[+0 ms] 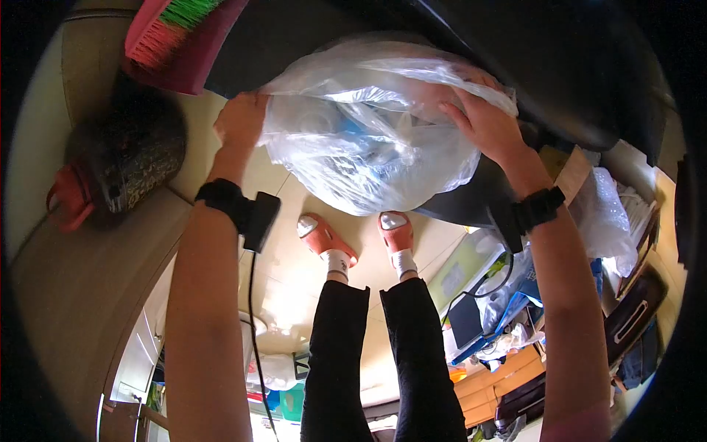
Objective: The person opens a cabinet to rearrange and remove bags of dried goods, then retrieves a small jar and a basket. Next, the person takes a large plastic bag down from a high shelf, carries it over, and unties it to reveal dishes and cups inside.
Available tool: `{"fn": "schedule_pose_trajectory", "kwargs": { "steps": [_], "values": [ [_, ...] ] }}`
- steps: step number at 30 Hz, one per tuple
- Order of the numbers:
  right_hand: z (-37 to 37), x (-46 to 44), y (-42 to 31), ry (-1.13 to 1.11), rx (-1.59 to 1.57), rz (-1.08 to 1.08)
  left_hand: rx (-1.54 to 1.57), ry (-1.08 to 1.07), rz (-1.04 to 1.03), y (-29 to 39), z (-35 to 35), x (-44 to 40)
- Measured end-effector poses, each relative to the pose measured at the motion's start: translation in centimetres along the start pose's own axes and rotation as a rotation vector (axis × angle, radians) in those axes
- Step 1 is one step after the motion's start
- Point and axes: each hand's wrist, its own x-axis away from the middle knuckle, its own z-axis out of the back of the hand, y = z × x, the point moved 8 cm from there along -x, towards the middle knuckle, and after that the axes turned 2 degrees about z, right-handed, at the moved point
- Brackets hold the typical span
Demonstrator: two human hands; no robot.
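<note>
A large translucent white plastic bag [375,166] hangs bulging in front of me, with unclear, partly bluish contents showing through. My left hand [241,124] is closed on the bag's left edge, its fingertips hidden from me. On the opposite side, my right hand [487,121] grips the upper right rim. Its thumb is on the near side, while the other fingers are partly covered by the plastic. Each wrist wears a black strap with a small box and a cable.
A red dustpan [210,59] and a brush with green and red bristles [173,33] are at the upper left. Below them stands a dark patterned container [143,162]. Clutter, including bubble wrap [600,210], lines the right. My orange slippers [324,237] stand on the tiled floor.
</note>
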Motion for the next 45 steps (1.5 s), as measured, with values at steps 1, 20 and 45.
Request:
{"fn": "schedule_pose_trajectory", "kwargs": {
  "steps": [1,20,45],
  "values": [
    [-2.5,0.9,1.1,-0.241,-0.101,-0.181,-0.010,-0.008,-0.177,0.3,-0.2,-0.2],
    [-13.8,0.7,9.8,-0.118,-0.189,-0.680,0.266,-0.050,-1.074,24.4,7.4,8.4],
    [0.2,7.0,1.7,-0.056,-1.436,-0.695,1.610,-0.136,0.066,5.8,1.2,1.5]
  ]
}}
